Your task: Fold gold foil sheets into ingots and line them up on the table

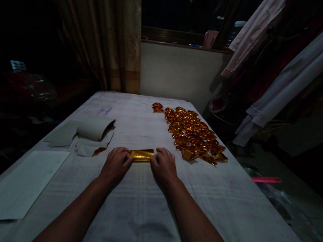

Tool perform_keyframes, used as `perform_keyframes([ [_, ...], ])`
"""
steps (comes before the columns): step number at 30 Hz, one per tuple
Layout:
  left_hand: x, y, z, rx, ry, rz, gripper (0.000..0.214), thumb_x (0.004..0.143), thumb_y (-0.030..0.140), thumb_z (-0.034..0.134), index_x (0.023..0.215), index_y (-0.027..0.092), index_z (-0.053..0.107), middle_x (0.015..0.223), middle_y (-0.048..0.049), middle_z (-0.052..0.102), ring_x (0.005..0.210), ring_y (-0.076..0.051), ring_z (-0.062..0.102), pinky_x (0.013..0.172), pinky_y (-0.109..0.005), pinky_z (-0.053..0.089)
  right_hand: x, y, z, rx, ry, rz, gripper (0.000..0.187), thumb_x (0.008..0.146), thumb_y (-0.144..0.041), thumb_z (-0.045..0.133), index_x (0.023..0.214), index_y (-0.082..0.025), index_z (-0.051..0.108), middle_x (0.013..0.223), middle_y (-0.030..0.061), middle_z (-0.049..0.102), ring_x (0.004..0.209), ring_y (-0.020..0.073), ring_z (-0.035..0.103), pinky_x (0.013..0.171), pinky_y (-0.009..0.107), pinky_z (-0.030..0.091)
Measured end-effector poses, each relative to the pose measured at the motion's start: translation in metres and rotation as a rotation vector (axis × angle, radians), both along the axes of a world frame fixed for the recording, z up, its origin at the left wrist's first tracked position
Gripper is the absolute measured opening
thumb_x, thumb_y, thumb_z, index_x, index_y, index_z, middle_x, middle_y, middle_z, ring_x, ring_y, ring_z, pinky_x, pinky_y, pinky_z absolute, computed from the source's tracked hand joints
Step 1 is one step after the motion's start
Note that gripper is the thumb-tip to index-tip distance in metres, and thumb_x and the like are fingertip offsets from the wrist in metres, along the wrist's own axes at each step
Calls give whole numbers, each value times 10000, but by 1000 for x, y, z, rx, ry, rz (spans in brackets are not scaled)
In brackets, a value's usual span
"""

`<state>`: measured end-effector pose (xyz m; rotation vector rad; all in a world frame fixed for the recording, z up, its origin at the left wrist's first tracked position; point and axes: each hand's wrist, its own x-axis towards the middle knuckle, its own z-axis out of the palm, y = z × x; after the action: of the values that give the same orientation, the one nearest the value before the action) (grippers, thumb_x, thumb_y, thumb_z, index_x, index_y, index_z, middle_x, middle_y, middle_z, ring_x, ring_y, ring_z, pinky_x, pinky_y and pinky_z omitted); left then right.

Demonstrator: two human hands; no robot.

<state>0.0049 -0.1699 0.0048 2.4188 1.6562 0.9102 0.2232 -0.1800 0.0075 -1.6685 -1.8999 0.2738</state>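
Observation:
A narrow folded strip of gold foil paper point(141, 155) lies across the middle of the cloth-covered table point(140, 197). My left hand point(117, 162) grips its left end with curled fingers. At the opposite end my right hand point(164, 163) is closed on the strip too, thumb and fingers at its edge. To the right, many folded gold foil pieces point(191, 134) sit in a dense cluster, with a small group of them point(157, 107) just apart at the far side. On the left are curled sheets of paper point(92, 127), pale side up, one with a gold corner showing.
A flat white sheet point(18, 187) rests at the table's left front. Hanging clothes point(296, 75) crowd the right side, above a pink-handled object point(266, 180) and clear plastic. A patterned curtain point(122, 33) hangs at the back left. A pink mug point(209, 39) stands on the windowsill.

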Motion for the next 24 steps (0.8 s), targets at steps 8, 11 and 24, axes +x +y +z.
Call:
perform_keyframes([
  [8, 1, 1, -1, 30, 27, 16, 227, 883, 326, 580, 682, 221, 586, 985, -86, 696, 981, -268, 617, 909, -446, 496, -3, -1, 2, 12, -24, -29, 159, 897, -219, 612, 758, -207, 689, 1257, 119, 687, 1246, 279, 561, 1061, 435, 382],
  [11, 2, 2, -2, 29, 41, 21, 237, 884, 334, 581, 675, 220, 578, 972, -85, 691, 975, -272, 613, 903, -447, 495, -4, 0, 2, 12, -30, -40, 163, 897, -216, 608, 754, -203, 686, 1252, 131, 689, 1235, 287, 570, 1053, 435, 386],
  [24, 3, 2, 0, 51, 91, 32, 211, 889, 303, 575, 694, 223, 573, 933, -77, 672, 927, -263, 600, 883, -429, 488, -5, -2, 2, 26, -49, -50, 126, 882, -208, 612, 773, -207, 675, 1253, 136, 686, 1213, 293, 576, 1042, 440, 389],
])
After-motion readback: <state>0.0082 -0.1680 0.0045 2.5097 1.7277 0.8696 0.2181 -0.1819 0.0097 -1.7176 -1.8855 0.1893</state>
